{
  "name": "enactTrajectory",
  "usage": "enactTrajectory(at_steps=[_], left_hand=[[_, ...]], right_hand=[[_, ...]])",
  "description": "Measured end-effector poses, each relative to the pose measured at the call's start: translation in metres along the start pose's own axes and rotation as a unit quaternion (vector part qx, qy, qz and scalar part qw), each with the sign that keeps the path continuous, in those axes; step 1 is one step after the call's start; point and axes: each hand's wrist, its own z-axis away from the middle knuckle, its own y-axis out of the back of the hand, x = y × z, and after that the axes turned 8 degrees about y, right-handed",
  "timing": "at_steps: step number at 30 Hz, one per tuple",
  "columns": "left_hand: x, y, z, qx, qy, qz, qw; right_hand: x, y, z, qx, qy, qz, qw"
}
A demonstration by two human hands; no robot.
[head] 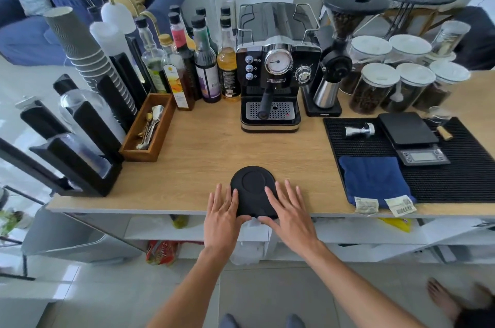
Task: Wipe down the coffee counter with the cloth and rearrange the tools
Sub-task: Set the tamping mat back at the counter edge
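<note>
A black round tamping mat (253,183) lies at the front edge of the wooden counter (203,145), hanging slightly over it. My left hand (223,214) rests on its left side with straight fingers, thumb under the front lip. My right hand (288,211) lies flat on its right side, thumb at the front lip. A folded blue cloth (373,179) sits to the right, partly on a black bar mat (359,145). On that mat lie a metal tamper (360,130) and a black scale (413,137).
An espresso machine (276,68) stands at the back centre, a grinder (337,60) and bean jars (375,86) to its right. Syrup bottles (206,60), a wooden spoon box (148,127) and cup dispensers (85,124) fill the left. Another person's bare foot (444,298) is on the floor, lower right.
</note>
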Motion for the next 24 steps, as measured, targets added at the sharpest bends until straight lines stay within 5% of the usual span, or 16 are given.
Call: enactTrajectory(at_steps=[24], left_hand=[[0.050,-0.012,0.000,-0.016,0.001,0.006,1.000]], right_hand=[[0.046,-0.003,0.029,0.026,-0.012,0.018,0.999]])
